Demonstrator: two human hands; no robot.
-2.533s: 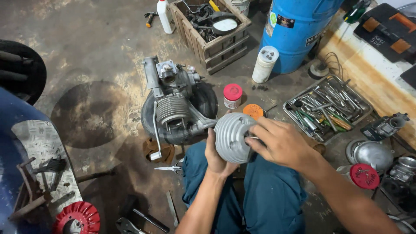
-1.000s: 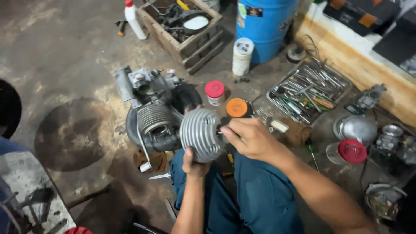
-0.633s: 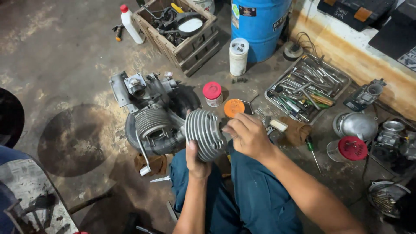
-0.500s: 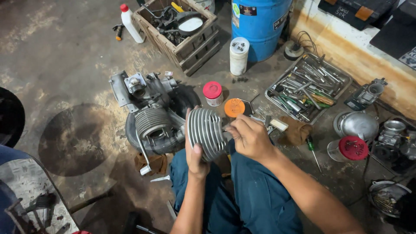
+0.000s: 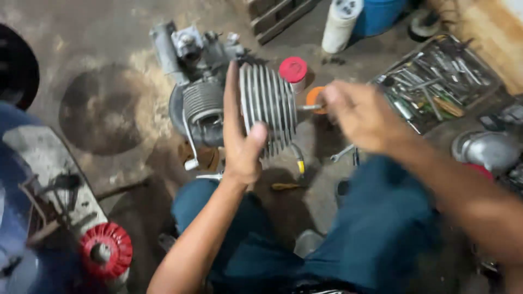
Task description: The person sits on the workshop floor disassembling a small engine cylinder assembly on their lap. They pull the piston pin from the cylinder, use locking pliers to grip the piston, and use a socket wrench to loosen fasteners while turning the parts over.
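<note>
At the far left a red finned wheel [image 5: 106,249] lies on the floor [image 5: 98,65] beside blue and grey machine parts, and it sits closer to the view than a moment ago, because the head has dipped and drawn nearer to the work. Next comes the engine [image 5: 199,103], resting on the stained concrete with its own ribbed barrel pointing toward the knees; half a second earlier the loose cylinder [image 5: 268,106] was pressed close beside that engine, low over the lap, and now it is lifted clear and turned upright, its fins running vertically. The left hand [image 5: 239,139] grips the cylinder from the near side, fingers up along the left edge and thumb across the lower fins, so the grasp is firm and unchanged in kind. Behind the cylinder stand a red-capped can [image 5: 294,72] and an orange lid [image 5: 315,99]. The right hand [image 5: 362,114], which had been laid over the cylinder's right end, has come away to the right and is blurred with motion; it seems pinched around a thin metal rod [image 5: 310,107] pointing at the cylinder (whether the rod touches the fins is unclear). That suggests the work has passed from holding the part against the engine to picking at it with a tool. Farther right lies a tray [image 5: 436,81] of tools.
</note>
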